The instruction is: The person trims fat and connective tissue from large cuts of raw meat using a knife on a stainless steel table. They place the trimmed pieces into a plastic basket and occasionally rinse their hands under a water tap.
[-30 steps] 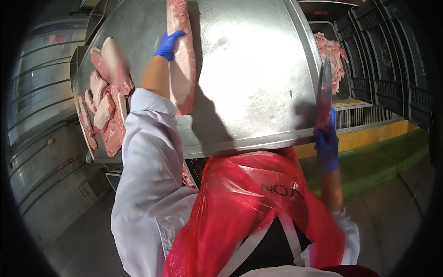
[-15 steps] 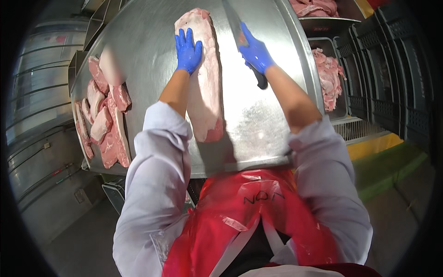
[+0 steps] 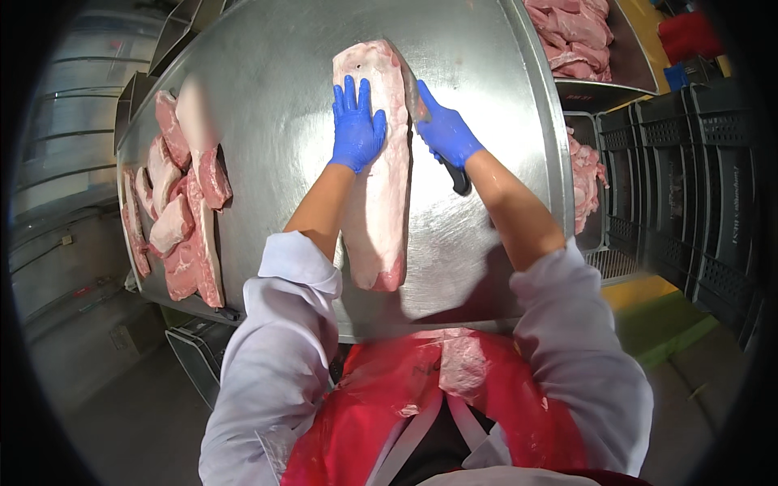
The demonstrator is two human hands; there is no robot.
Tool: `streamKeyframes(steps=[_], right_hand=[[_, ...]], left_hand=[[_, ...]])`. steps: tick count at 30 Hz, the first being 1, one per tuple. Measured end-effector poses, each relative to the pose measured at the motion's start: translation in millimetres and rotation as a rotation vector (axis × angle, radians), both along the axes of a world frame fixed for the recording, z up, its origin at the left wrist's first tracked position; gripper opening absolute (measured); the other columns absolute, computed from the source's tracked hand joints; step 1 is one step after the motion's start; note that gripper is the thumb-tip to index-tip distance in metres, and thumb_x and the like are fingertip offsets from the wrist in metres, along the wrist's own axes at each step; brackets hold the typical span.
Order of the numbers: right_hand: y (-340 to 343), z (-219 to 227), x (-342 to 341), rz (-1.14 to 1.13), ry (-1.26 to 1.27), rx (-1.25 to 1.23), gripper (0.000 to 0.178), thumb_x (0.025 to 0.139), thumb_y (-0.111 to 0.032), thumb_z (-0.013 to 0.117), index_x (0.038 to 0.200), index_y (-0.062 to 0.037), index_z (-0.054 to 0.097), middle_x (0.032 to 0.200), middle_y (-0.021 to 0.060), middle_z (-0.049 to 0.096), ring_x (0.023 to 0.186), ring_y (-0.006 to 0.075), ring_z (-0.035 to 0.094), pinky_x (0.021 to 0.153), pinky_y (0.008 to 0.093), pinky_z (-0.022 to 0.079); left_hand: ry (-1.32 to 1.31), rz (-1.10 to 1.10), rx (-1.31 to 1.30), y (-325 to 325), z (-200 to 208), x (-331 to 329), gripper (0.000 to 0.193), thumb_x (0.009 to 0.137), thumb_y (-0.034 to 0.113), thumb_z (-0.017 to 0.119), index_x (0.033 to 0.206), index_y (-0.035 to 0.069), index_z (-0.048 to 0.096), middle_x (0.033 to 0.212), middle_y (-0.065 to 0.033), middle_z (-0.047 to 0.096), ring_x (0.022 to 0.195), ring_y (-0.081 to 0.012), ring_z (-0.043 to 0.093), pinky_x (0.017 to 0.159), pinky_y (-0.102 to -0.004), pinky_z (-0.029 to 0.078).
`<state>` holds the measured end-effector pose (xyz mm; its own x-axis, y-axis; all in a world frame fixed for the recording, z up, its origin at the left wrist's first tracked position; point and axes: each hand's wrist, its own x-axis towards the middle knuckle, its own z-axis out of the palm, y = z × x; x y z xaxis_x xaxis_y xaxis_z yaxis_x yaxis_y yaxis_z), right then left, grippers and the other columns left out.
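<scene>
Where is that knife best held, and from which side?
Probably by its black handle, from the person's near right: the handle's end sticks out there, angled toward the person, while the thin blade points away along the meat slab.

Head-level fisheye view, steeply downward

Long, pale-pink, fatty meat slab (image 3: 377, 211): shifted toward 3 o'clock; blue-gloved left hand (image 3: 357, 132): side grip replaced by flat, spread fingers on top; blue-gloved right hand (image 3: 446, 132): brought in from the 4 o'clock corner of the shiny metal table (image 3: 275, 138); black-handled steel knife (image 3: 460, 180): formerly apart, blade now at slab's 1 o'clock edge, contact unclear.
</scene>
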<state>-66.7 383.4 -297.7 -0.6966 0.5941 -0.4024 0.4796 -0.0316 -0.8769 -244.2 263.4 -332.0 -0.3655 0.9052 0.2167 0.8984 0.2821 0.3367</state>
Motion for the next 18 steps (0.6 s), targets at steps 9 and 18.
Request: streamKeyframes(steps=[9,18], right_hand=[[37.6,12.7,-35.7,0.218,-0.088,-0.057,0.058,0.102,-0.028,0.039,0.158,-0.0278,0.023,0.075,0.0126,0.056,0.058,0.0215,0.054,0.052,0.0382,0.051],[-45.5,18.3,34.4,0.071,-0.074,-0.13,0.062,0.106,-0.036,0.041,0.163,-0.0295,0.019,0.069,0.0067,0.055,0.05,0.0147,0.048,0.045,0.0324,0.048]], left_hand=[[-0.019,0.052,-0.022,3.1,-8.5,3.6,0.072,0.096,0.032,0.055,0.158,0.007,0.03,0.165,-0.0279,0.015,0.15,-0.0554,0.01,0.119,-0.0666,0.018],[-0.139,-0.029,-0.081,-48.7,5.2,35.0,0.074,0.096,0.029,0.054,0.161,0.011,0.023,0.168,-0.0236,0.01,0.153,-0.0506,0.006,0.119,-0.0675,0.015]])
